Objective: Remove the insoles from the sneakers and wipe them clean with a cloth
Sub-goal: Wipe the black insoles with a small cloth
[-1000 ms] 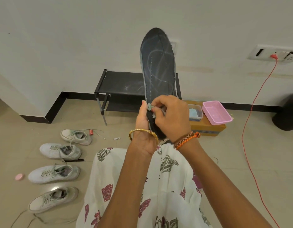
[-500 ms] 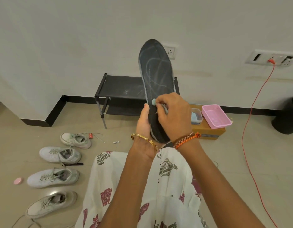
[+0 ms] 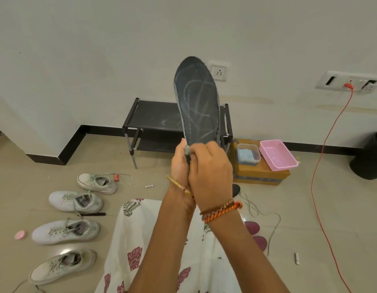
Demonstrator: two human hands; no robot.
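Head view: you are holding a dark insole (image 3: 197, 102) upright in front of you, both hands at its heel end.

Your left hand (image 3: 180, 163) is wrapping its fingers round the heel from behind, steadying the insole so its chalk-streaked face is turned toward you. Your right hand (image 3: 209, 172) is curling against that face, pinching a small pale-green cloth (image 3: 187, 150), probably to rub the marks away. Most of the cloth is hidden, so you cannot tell its size. Four white sneakers (image 3: 65, 231) are lying in a row on the floor to your left, well apart from the insole. A black shoe rack (image 3: 153, 115) is standing against the wall behind it.
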